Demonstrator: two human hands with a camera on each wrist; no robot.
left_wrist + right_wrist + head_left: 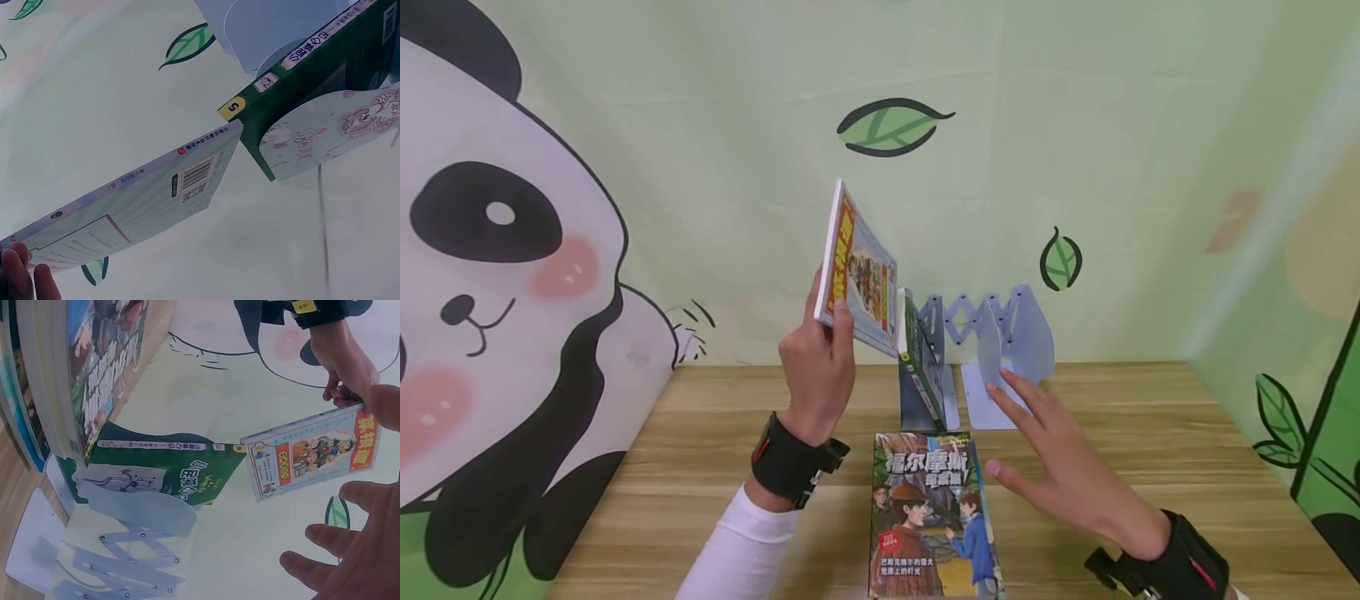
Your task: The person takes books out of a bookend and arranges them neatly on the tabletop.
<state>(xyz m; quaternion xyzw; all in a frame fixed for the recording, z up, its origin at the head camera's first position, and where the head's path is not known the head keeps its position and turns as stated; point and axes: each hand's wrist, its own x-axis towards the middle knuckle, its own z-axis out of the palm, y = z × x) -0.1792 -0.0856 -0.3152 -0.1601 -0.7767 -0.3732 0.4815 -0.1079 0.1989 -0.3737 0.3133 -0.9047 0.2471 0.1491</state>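
My left hand grips a thin pale-blue book with a red and yellow title, thumb on its cover. The book is tilted in the air, its far lower corner near the top of a green book. That green book stands in the left slot of a blue-grey expanding bookend, as the right wrist view also shows. With fingers straight and spread, my right hand hovers in front of the bookend and holds nothing. The left wrist view shows the held book's back cover with a barcode.
A stack of books lies on the wooden table in front of the bookend, a comic-style cover on top. Behind stands a pale green backdrop printed with leaves and a panda.
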